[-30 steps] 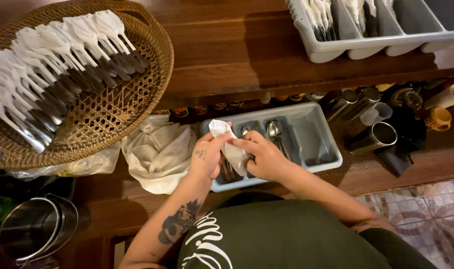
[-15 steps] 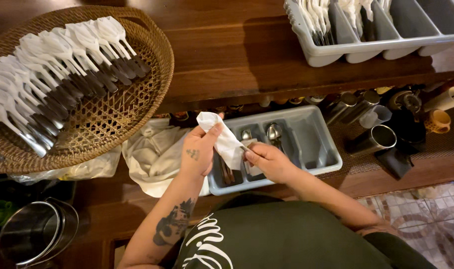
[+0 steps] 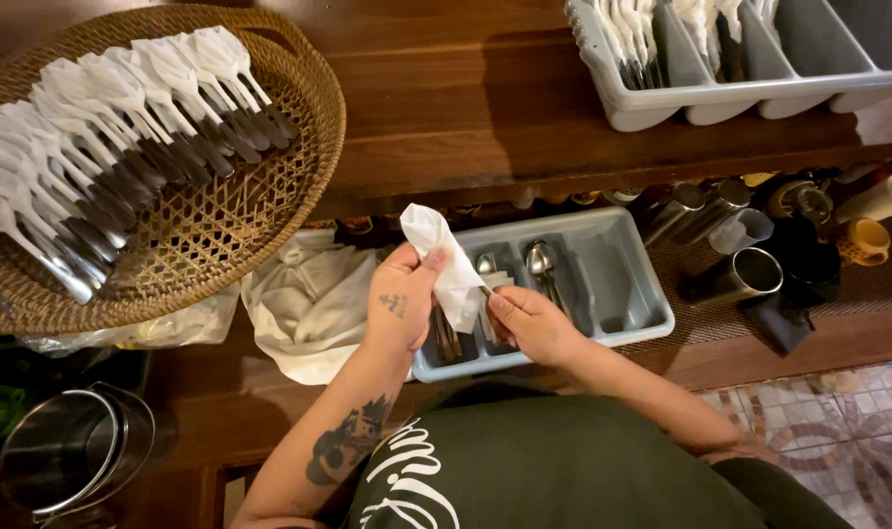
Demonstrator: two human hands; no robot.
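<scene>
Versus half a second back: white napkin is lifted higher, now draped over the left hand, pinched by closed fingers. Left to right: round woven wicker basket is filled with napkin-wrapped cutlery; crumpled white cloth is beside it; right hand is closed on the napkin's lower end above the grey plastic tray, where spoons are held.

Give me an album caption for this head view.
Both hands, left and right, wrap white napkin over grey cutlery tray.
</scene>
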